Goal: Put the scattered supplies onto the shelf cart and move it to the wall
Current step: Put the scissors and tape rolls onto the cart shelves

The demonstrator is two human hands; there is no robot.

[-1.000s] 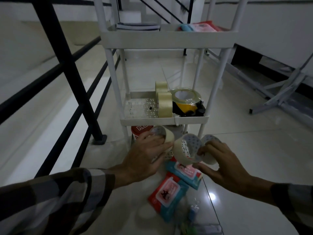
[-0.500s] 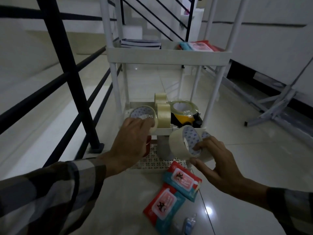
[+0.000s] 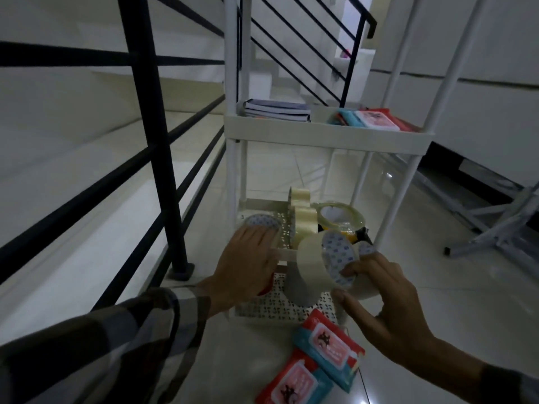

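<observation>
The white shelf cart (image 3: 326, 137) stands straight ahead. My left hand (image 3: 248, 266) grips a tape roll (image 3: 261, 225) and rests it on the left of the middle shelf (image 3: 256, 207). My right hand (image 3: 382, 304) holds two tape rolls, a large one (image 3: 315, 266) and one behind it (image 3: 367, 249), just in front of that shelf. Clear tape rolls (image 3: 303, 220) and a dispenser roll (image 3: 341, 218) stand on the middle shelf. Notebooks (image 3: 277, 109) and wipe packs (image 3: 370, 119) lie on the upper shelf. Two red-and-teal wipe packs (image 3: 326, 351) lie on the floor.
A black railing (image 3: 154, 147) runs along the left, its post base close to the cart. A grey metal stand (image 3: 495, 228) sprawls on the floor at the right by the white wall (image 3: 481, 53). Glossy floor tiles (image 3: 437, 287) lie around the cart.
My left hand lifted its tape roll from near the floor up onto the middle shelf. My right hand rose with its two rolls toward the shelf front. The view tilted upward.
</observation>
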